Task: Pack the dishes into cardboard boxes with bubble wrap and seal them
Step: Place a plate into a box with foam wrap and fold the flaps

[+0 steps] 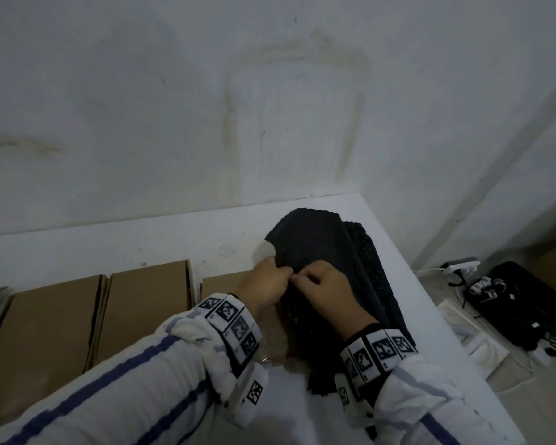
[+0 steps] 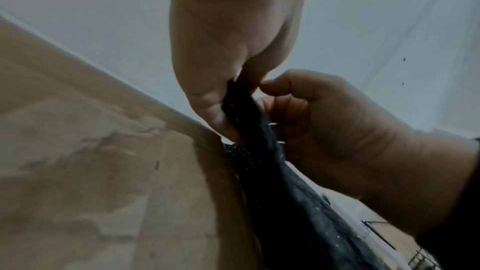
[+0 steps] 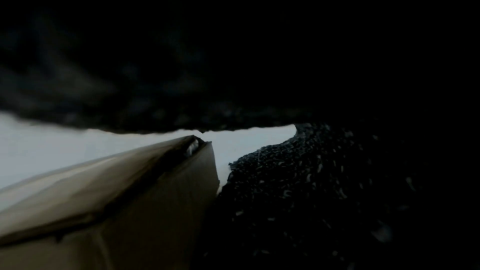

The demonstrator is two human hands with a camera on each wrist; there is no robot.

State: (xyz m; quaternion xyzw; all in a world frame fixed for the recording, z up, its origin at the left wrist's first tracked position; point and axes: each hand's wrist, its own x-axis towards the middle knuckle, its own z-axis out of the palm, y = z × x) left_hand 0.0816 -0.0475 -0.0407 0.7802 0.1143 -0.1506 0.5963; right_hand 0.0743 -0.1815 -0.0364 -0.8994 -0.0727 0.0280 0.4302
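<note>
Two hands meet over a white bench (image 1: 148, 242) set against a stained wall (image 1: 206, 91). Largest on the bench is a row of flat cardboard boxes (image 1: 52, 319), lying side by side along its left part. Right of the boxes lies the black bubble wrap (image 1: 321, 239), a dark dimpled sheet partly folded over itself, its near edge overlapping the rightmost box. A pale round shape peeks out at the wrap's left edge; what it is cannot be told. The left hand (image 1: 264, 284) and right hand (image 1: 328, 290) touch each other at the wrap's near left edge. In the left wrist view the left fingers (image 2: 207, 110) are curled tight, pinching a fold of wrap with the thumb, and the right fingers (image 2: 280, 85) are curled beside it, gripping the same fold. Right wrist view is mostly dark: only wrap and a box corner show.
</note>
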